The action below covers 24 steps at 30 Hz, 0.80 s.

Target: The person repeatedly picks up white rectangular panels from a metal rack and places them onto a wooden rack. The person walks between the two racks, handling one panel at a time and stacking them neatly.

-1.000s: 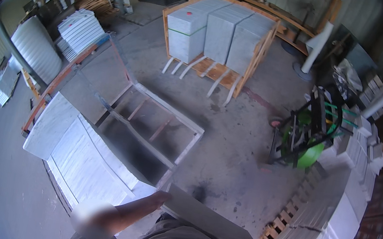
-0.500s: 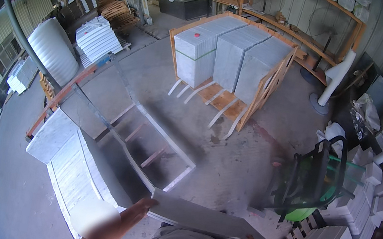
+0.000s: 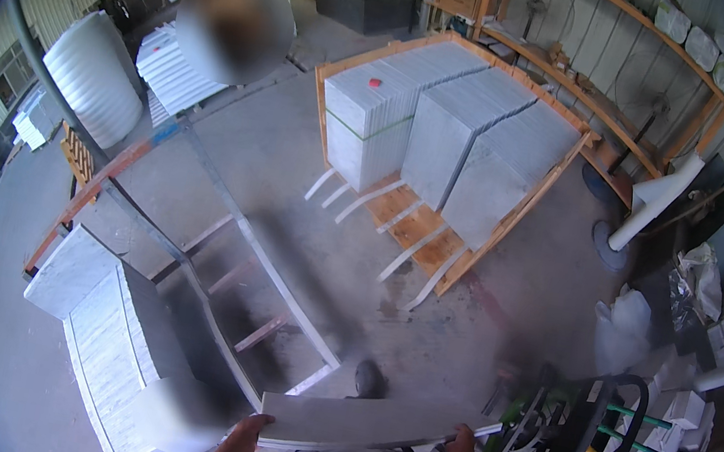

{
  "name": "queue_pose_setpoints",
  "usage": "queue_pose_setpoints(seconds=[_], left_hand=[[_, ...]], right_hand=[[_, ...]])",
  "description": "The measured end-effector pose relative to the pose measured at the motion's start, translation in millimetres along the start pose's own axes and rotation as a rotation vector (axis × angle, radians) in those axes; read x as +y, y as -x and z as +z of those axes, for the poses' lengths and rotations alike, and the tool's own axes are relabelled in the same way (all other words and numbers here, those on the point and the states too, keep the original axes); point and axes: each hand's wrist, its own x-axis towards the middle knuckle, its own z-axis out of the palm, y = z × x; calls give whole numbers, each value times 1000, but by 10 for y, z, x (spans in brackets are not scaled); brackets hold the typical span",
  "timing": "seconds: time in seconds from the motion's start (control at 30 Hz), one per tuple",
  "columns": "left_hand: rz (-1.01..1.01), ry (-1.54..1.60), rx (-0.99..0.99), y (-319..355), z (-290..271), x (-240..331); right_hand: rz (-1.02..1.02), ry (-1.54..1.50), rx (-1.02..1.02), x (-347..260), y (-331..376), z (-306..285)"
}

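Observation:
A flat grey-white stone slab (image 3: 367, 425) is held across the front of my body, its right end a little higher than its left. My left hand (image 3: 254, 426) is closed round its left end, thumb on top. The right hand (image 3: 464, 440) grips the slab near its right end, fingers partly hidden beneath. Just beyond the right end stands a black-framed cart with green parts (image 3: 565, 442). Left of the slab, more pale slabs (image 3: 115, 328) lean in a stack beside a metal frame (image 3: 283, 296) on the floor.
Ahead, an open wooden crate (image 3: 444, 276) holds upright rows of white slabs (image 3: 440, 134), with straps over its front edge. At right are a plastic bag (image 3: 622, 329) and stacked white blocks (image 3: 686, 434). A foam roll (image 3: 91, 80) stands far left. A wooden shelf (image 3: 577, 88) lines the back wall.
The slab's right end has risen relative to its left. My view has shifted, so the crate looks larger and the cart sits lower, close to my right hand. Both hands keep their grip.

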Motion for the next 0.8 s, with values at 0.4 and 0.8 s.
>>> queue_pose_setpoints(seconds=[0.4, 0.8], left_hand=[[-92, 304, 64, -77, 443, 1471], [152, 229, 169, 134, 1399, 3059]], right_hand=[[-1291, 1385, -382, -617, -98, 2023], [-1016, 1250, -726, -1250, -580, 4359]])
